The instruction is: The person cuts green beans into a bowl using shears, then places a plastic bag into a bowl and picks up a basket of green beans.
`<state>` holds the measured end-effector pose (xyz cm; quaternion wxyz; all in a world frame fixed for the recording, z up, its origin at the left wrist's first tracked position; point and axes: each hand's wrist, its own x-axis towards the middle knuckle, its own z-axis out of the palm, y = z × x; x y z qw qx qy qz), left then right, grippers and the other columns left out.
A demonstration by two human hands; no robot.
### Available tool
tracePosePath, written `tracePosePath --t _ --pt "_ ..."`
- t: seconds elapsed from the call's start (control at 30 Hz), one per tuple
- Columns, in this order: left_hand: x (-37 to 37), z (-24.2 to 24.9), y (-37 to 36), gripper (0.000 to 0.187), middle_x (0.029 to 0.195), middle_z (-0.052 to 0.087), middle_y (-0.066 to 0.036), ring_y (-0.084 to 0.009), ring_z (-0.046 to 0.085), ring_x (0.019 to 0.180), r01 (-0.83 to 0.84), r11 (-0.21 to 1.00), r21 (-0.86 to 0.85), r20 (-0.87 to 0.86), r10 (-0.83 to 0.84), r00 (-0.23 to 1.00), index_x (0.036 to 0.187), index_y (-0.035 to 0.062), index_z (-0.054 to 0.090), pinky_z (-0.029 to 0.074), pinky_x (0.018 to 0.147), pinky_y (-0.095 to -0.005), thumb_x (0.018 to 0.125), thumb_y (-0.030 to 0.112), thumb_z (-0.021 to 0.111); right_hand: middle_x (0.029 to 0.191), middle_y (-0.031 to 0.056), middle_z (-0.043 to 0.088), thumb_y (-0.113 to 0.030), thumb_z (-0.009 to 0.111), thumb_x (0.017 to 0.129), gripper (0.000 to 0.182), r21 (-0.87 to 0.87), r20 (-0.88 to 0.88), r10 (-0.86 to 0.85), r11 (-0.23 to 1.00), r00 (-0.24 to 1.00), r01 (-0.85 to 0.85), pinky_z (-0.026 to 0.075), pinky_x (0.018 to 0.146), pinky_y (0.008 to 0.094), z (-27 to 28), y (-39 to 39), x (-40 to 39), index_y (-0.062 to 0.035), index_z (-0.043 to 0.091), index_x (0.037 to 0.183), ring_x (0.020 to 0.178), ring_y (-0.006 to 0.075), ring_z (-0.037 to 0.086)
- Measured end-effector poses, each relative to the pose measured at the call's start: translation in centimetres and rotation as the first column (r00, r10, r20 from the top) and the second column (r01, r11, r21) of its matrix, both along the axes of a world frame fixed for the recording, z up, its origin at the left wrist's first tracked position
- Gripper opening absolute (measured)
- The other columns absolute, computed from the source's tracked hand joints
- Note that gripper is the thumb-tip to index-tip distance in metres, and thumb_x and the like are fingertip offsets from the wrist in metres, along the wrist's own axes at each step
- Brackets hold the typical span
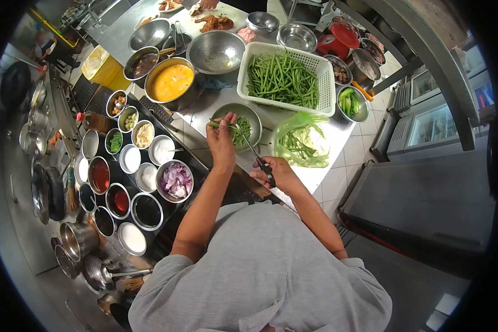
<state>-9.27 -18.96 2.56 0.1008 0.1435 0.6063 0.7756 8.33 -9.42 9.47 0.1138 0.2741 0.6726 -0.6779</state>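
Clutching green beans in the left hand over a metal bowl of cut pieces, gripped scissors by the handles in the right hand.

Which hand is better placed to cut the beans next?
Probably the right hand: it holds the scissors, while the left hand grips green beans above the bowl.

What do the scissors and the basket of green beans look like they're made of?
Scissors: shiny metal blades, probably steel, judging by their sheen; dark handles, likely smooth plastic. Basket: apparently matte white plastic, given its evenly perforated, moulded-looking walls.
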Motion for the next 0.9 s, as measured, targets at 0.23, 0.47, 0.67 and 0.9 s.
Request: tracePosePath --t 0.23,0.47,0.67,0.9 --pt "-0.6 -2.7 0.0 0.014 0.129 0.061 -0.027 -0.0347 0.063 0.119 0.069 0.987 0.142 0.079 -0.081 0.994 0.115 0.0024 0.047 0.051 0.107 -0.0444 0.108 0.014 0.050 0.067 0.0000 0.063 -0.036 0.083 0.086 0.047 -0.042 -0.050 -0.147 0.989 0.988 0.145 0.046 0.052 0.0230 -1.2 -0.3 -0.1 -0.0029 0.063 0.113 0.055 0.0089 0.059" --pt "-0.8 -1.2 -1.0 0.020 0.128 0.060 -0.028 -0.0363 0.063 0.119 0.090 0.994 0.061 0.115 -0.096 0.989 0.115 -0.0005 0.050 0.050 0.108 -0.0458 0.108 0.019 0.052 0.068 0.0000 0.059 -0.024 0.083 0.088 0.038 0.024 -0.039 -0.132 0.991 0.990 0.133 0.043 0.050 0.0217 0.4 -0.7 -0.3 0.0001 0.064 0.110 0.058 0.0067 0.055" --pt "0.7 0.8 -1.1 0.020 0.126 0.064 -0.023 -0.0298 0.065 0.116 0.077 0.996 0.047 0.048 -0.079 0.996 0.112 0.0014 0.054 0.050 0.104 -0.0408 0.107 0.021 0.054 0.073 0.0002 0.063 -0.038 0.086 0.083 0.053 0.015 0.048 -0.064 0.998 0.997 0.064 0.047 0.053 0.0237 0.8 -1.0 -0.4 -0.0040 0.063 0.117 0.058 0.0083 0.058" --pt "1.4 1.3 -0.8 0.018 0.124 0.069 -0.015 -0.0209 0.066 0.112 0.069 0.998 -0.009 0.099 -0.068 0.993 0.112 0.0051 0.057 0.049 0.093 -0.0323 0.108 0.022 0.054 0.070 -0.0004 0.061 -0.039 0.086 0.084 0.053 0.030 0.048 -0.046 0.999 0.998 0.045 0.044 0.051 0.0237 0.4 -1.1 -0.3 -0.0040 0.063 0.117 0.055 0.0084 0.056"
